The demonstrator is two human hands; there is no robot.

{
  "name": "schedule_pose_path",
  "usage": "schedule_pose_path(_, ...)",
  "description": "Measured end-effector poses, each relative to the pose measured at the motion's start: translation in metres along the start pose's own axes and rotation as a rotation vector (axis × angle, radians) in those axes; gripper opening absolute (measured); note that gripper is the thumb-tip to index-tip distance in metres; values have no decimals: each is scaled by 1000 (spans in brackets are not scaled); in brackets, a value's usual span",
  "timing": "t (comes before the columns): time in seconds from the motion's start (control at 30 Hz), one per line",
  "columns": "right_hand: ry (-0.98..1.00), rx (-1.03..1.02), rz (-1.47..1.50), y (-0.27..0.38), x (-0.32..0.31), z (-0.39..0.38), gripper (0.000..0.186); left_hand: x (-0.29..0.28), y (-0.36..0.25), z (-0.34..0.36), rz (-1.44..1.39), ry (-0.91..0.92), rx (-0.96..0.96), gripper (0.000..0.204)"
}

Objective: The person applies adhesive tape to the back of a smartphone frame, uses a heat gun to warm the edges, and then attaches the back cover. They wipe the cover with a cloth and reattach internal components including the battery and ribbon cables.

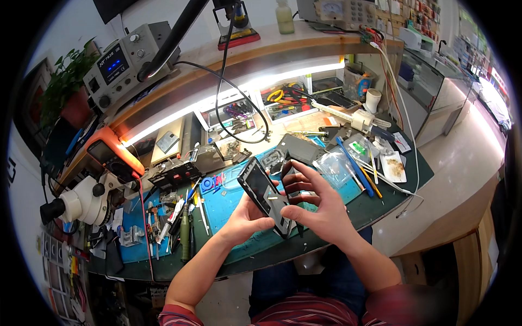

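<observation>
Above the blue work mat [220,204], my left hand [244,221] grips an opened phone body [262,191] by its lower left side. The body is tilted, with its dark inner face and several light parts showing. Just to its right, my right hand [325,204] curls around a thin dark panel [286,169], seen nearly edge-on. The right thumb lies by the phone's lower right edge. Whether the panel is still joined to the phone body is hidden by my fingers.
A microscope [81,204] and an orange multimeter [112,155] stand at the left. Tweezers and a green-handled tool [185,233] lie beside the mat. Plastic bags [333,165] and a blue pen-like tool [354,165] lie at the right. A black cable [239,87] hangs over the bench.
</observation>
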State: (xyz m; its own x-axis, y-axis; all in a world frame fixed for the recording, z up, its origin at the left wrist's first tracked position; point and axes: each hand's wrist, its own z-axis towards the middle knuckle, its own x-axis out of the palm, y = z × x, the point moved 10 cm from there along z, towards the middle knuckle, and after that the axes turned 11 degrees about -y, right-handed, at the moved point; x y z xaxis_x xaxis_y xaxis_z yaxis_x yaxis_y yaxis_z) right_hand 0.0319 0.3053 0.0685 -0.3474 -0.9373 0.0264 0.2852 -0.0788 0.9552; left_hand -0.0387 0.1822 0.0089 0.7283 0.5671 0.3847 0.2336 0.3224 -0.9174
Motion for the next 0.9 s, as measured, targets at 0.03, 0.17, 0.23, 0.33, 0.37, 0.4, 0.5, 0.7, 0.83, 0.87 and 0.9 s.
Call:
schedule_pose_path(0.03, 13, 0, -23, -1, 2, 0, 91, 6, -2, 1, 17, 28, 20, 106)
schedule_pose_path(0.17, -34, -80, -67, 1, 1, 1, 84, 23, -8, 0, 72, 77, 45, 104)
schedule_pose_path(0.23, -29, -90, -110, 0, 3, 1, 83, 23, -7, -2, 82, 67, 38, 103)
schedule_pose_path(0.33, -49, -138, -169, 4, 3, 3, 81, 18, -6, -5, 107, 5, 47, 103)
schedule_pose_path(0.37, -59, -160, -188, 8, 3, 5, 81, 19, -8, -6, 97, -13, 27, 103)
schedule_pose_path(0.4, -48, -101, -198, 6, 5, 6, 80, 21, -14, -6, 87, -33, 6, 104)
schedule_pose_path(0.5, 29, -116, -165, 20, 21, 9, 80, 18, -24, -9, 96, -61, 50, 104)
schedule_pose_path(0.7, 110, -164, -154, 28, 66, 8, 78, -7, -49, -43, 135, -176, 101, 104)
schedule_pose_path(0.83, 164, -178, -192, 22, 93, 6, 79, -29, -63, -67, 181, -220, 217, 118)
schedule_pose_path(0.87, 175, -185, -193, 19, 98, 4, 79, -32, -63, -70, 165, -169, 239, 123)
schedule_pose_path(0.9, 185, -193, -197, 17, 102, 4, 79, -34, -66, -73, 201, -166, 258, 122)
